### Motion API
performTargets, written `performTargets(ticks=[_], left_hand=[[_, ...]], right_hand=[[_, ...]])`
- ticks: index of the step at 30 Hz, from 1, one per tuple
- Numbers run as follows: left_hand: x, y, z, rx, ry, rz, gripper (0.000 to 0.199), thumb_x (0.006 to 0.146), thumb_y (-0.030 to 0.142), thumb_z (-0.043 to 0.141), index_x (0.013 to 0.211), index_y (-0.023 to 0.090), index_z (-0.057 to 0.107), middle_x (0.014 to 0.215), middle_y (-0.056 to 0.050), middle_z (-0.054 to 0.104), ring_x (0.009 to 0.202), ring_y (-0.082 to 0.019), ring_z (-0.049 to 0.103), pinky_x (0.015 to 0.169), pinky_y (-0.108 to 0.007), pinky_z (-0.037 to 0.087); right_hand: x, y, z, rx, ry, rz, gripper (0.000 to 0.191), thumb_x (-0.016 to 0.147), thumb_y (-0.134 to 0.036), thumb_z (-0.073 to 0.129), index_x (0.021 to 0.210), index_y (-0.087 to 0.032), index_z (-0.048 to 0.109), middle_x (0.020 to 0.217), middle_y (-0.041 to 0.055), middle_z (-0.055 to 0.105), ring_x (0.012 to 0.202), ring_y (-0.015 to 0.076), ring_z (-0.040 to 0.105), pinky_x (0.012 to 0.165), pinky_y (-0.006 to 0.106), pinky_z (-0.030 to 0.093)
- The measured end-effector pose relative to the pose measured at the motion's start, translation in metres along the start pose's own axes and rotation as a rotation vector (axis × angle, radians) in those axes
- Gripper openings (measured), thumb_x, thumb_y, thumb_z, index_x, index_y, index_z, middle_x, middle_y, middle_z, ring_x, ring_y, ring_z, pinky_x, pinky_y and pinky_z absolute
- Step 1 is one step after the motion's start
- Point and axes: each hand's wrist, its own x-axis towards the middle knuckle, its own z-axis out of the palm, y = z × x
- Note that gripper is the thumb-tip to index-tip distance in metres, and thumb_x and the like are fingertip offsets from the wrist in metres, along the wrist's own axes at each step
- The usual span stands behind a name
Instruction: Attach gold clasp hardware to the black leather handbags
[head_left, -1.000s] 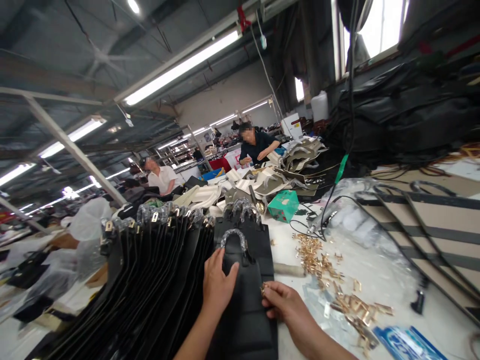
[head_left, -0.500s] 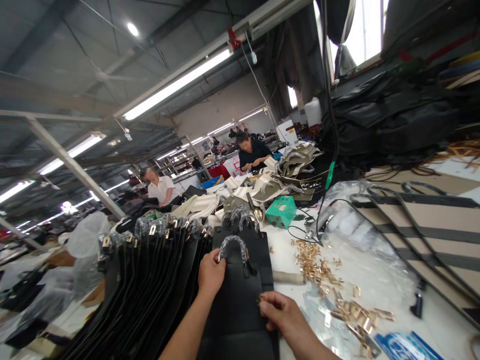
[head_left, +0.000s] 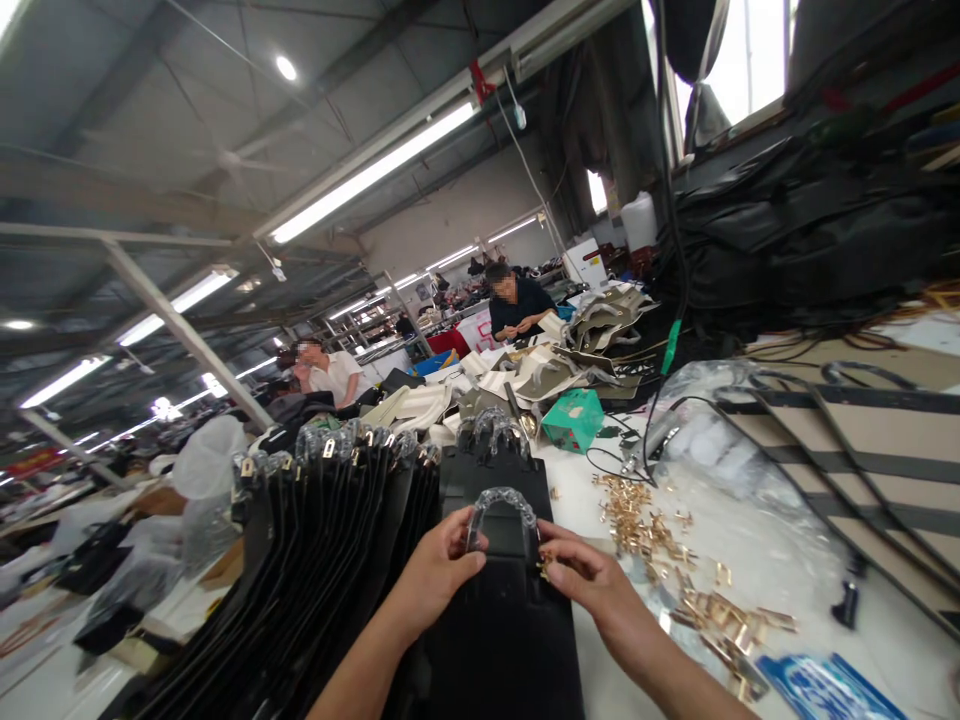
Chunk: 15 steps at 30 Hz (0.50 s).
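My left hand (head_left: 439, 572) grips the left foot of a bag's carry handle (head_left: 501, 508), which is sleeved in clear plastic. The bag is a black leather handbag (head_left: 504, 640) lying flat on the white worktable (head_left: 577, 640). My right hand (head_left: 589, 580) pinches a small gold metal fitting (head_left: 544, 566) beside the handle's right end. Loose gold fittings (head_left: 637, 530) lie scattered just right of that hand. Several matching black bags (head_left: 322, 540) stand in a leaning row to the left, their handles also wrapped.
Past the bags, cut beige and olive panels (head_left: 525, 380) are heaped, with a green box (head_left: 574, 420) beside them. Striped tan-and-black panels (head_left: 847, 450) lie at right, near a plastic bag and black cords. Co-workers sit beyond: one in dark clothes (head_left: 517, 305), one in white (head_left: 334, 370).
My right hand has moved up to the handle's right end, closer to my left hand. My left hand has shifted from under the handle onto its left foot, and the handle now stands clearer of the bag.
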Motion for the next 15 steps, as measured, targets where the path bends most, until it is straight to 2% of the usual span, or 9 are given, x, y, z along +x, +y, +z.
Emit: performTargets(ticks=[2, 4, 7, 9, 10, 13, 15], left_hand=[[-0.002, 0.001, 0.006, 0.045, -0.048, 0.033, 0.057, 0.072, 0.025, 0.07, 0.128, 0.017, 0.06, 0.098, -0.004, 0.07, 0.09, -0.02, 0.063, 0.085, -0.032, 0.047], [-0.001, -0.002, 0.011, 0.072, -0.071, 0.052, 0.058, 0.074, 0.027, 0.069, 0.13, 0.019, 0.059, 0.107, -0.006, 0.07, 0.096, -0.022, 0.063, 0.09, -0.034, 0.047], [0.0, -0.018, 0.015, 0.082, 0.02, 0.036, 0.072, 0.067, 0.032, 0.076, 0.135, 0.02, 0.054, 0.123, -0.01, 0.065, 0.104, -0.026, 0.063, 0.094, -0.037, 0.047], [-0.004, -0.031, 0.015, 0.031, 0.111, -0.042, 0.083, 0.062, 0.034, 0.08, 0.138, 0.018, 0.05, 0.126, -0.013, 0.063, 0.104, -0.027, 0.063, 0.091, -0.037, 0.049], [-0.009, -0.037, 0.015, -0.017, 0.12, -0.105, 0.083, 0.063, 0.035, 0.08, 0.138, 0.017, 0.049, 0.124, -0.014, 0.064, 0.102, -0.027, 0.064, 0.088, -0.037, 0.05], [-0.028, -0.051, 0.017, -0.236, -0.032, -0.264, 0.065, 0.07, 0.036, 0.077, 0.129, 0.018, 0.057, 0.112, -0.012, 0.07, 0.095, -0.026, 0.067, 0.082, -0.037, 0.052], [-0.041, -0.056, 0.022, -0.384, -0.152, -0.304, 0.051, 0.069, 0.033, 0.078, 0.116, 0.015, 0.065, 0.103, -0.012, 0.073, 0.092, -0.027, 0.068, 0.084, -0.04, 0.052]], right_hand=[[0.0, -0.01, -0.003, -0.038, -0.03, -0.028, 0.037, 0.076, -0.055, 0.074, 0.093, -0.022, 0.076, 0.144, 0.0103, 0.049, 0.131, 0.0329, 0.046, 0.112, 0.048, 0.029], [0.001, -0.016, -0.007, -0.055, -0.037, -0.048, 0.036, 0.077, -0.054, 0.073, 0.094, -0.022, 0.076, 0.144, 0.0098, 0.05, 0.13, 0.0321, 0.047, 0.112, 0.046, 0.03], [0.0, -0.022, -0.012, -0.048, -0.041, -0.052, 0.035, 0.078, -0.054, 0.072, 0.096, -0.023, 0.075, 0.136, 0.0088, 0.057, 0.122, 0.0311, 0.054, 0.105, 0.044, 0.039], [0.0, -0.021, -0.015, -0.039, -0.021, -0.049, 0.035, 0.078, -0.053, 0.073, 0.097, -0.024, 0.075, 0.13, 0.0079, 0.061, 0.117, 0.0299, 0.056, 0.1, 0.041, 0.043], [0.001, -0.019, -0.016, -0.031, 0.001, -0.048, 0.035, 0.078, -0.052, 0.074, 0.098, -0.024, 0.075, 0.127, 0.0075, 0.062, 0.115, 0.0292, 0.057, 0.098, 0.04, 0.044], [0.004, -0.009, -0.02, 0.008, 0.086, -0.026, 0.038, 0.076, -0.048, 0.076, 0.104, -0.022, 0.073, 0.114, 0.0073, 0.068, 0.107, 0.0267, 0.06, 0.096, 0.039, 0.045], [0.006, -0.002, -0.021, 0.006, 0.125, 0.001, 0.041, 0.077, -0.048, 0.076, 0.108, -0.021, 0.071, 0.105, 0.0073, 0.071, 0.101, 0.0257, 0.062, 0.094, 0.04, 0.045]])
